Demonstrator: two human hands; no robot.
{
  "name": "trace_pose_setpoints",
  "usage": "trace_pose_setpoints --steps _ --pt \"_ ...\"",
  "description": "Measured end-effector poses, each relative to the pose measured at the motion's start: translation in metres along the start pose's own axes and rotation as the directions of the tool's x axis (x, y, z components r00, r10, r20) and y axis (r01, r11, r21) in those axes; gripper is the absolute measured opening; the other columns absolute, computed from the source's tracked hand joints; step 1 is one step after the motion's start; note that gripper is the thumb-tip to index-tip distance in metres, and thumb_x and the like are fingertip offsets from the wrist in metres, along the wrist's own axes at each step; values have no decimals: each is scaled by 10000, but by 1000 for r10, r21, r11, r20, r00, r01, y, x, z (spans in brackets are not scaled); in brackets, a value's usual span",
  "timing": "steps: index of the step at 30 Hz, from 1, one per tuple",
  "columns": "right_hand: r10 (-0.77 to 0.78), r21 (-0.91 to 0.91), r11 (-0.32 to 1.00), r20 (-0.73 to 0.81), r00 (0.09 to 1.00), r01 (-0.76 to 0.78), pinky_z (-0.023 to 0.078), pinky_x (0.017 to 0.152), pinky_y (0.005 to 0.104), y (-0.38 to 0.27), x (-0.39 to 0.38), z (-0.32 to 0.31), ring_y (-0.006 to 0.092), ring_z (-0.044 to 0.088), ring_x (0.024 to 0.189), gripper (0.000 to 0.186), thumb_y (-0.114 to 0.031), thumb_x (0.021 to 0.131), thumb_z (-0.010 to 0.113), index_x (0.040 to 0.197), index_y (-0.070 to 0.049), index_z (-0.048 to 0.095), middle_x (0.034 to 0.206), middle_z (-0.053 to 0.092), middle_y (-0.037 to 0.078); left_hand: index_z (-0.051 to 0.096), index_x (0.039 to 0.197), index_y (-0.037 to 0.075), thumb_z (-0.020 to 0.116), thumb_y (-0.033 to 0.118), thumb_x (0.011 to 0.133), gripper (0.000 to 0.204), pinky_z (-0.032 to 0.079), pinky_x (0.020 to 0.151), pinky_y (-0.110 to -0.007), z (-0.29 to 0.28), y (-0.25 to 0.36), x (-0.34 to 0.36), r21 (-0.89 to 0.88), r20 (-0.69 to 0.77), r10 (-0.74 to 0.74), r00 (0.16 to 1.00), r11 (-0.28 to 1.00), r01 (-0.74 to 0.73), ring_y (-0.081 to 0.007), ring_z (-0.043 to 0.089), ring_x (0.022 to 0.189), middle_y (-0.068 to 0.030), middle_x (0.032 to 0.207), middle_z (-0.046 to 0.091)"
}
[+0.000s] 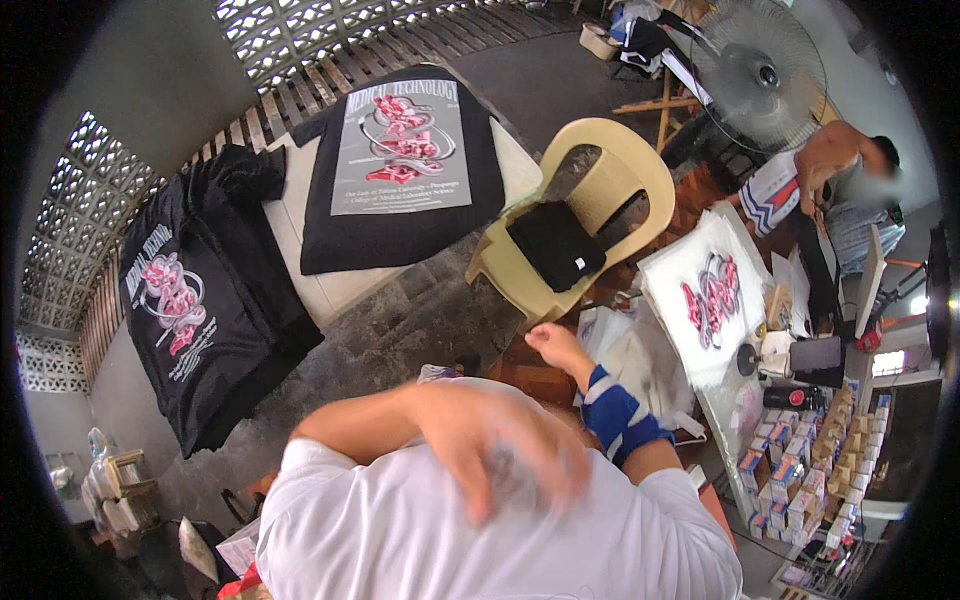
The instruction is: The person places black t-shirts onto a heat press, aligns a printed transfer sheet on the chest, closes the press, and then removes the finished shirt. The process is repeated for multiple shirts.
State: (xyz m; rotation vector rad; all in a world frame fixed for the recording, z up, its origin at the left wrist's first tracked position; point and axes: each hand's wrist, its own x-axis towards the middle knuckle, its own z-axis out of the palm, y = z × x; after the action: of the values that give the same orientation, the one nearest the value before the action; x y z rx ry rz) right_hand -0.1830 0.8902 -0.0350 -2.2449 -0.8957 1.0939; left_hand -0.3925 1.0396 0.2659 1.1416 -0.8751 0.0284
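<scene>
My left hand [505, 445] is in front of my white shirt, blurred by motion. Its thumb stands apart from the fingers, and I see nothing held in it. My right hand [557, 350] is closed, with nothing showing in it, in front of the cream plastic chair [630, 170]. A blue and white striped band [622, 418] wraps my right forearm. On the chair seat lies a folded black cloth [556, 245]. Beyond my left arm, a printed black shirt [400, 230] is stretched on a pale board [335, 295]. Another printed black shirt [235, 325] hangs beside it.
At right, a white sheet with a red print [715, 300] lies on a table crowded with bottles. Several small boxes [800, 480] stand in rows nearby. A large fan [765, 75] and another person [825, 165] are at the far right. Wooden slats [420, 45] line the back.
</scene>
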Motion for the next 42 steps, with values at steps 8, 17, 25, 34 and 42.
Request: trace_pose_setpoints --steps 8,17,25,34,42 --pt "355 -34 933 -79 931 -359 558 922 464 96 -198 -9 399 718 1046 369 -377 976 662 1077 -35 759 1105 758 205 605 1003 -8 578 176 1049 192 487 691 -454 81 -20 121 -36 -423 304 854 936 -351 -353 615 762 -145 890 610" --pt "433 264 891 -257 864 -369 566 888 434 232 -284 119 360 724 1050 367 -338 929 690 1107 -27 769 1125 757 208 620 928 -43 650 145 995 201 507 687 -389 181 -34 177 -749 -478 -403 780 651 -123 -254 618 750 -137 864 647" --pt "650 651 657 -234 723 -380 561 930 427 209 -242 168 383 720 1053 428 -402 939 708 1110 -14 774 1130 758 212 671 1004 94 727 141 896 130 496 885 -388 -26 -162 168 -25 571 -376 730 880 473 -283 625 951 -89 977 642" --pt "884 734 270 67 462 -623 567 897 404 111 -283 210 331 738 1000 300 -229 973 694 1167 -8 753 1069 770 170 648 1316 33 703 241 907 461 503 1096 -468 -419 -555 -131 303 -816 -578 31 -381 873 -389 624 1279 -261 1353 639" --pt "907 656 288 46 418 -698 568 880 404 39 -235 164 338 741 980 278 -194 978 674 1181 -17 746 1060 769 169 605 1391 -80 780 456 901 747 451 1142 -454 -534 -574 -170 -240 -881 -399 -253 -83 967 -423 573 1362 -291 1416 621"
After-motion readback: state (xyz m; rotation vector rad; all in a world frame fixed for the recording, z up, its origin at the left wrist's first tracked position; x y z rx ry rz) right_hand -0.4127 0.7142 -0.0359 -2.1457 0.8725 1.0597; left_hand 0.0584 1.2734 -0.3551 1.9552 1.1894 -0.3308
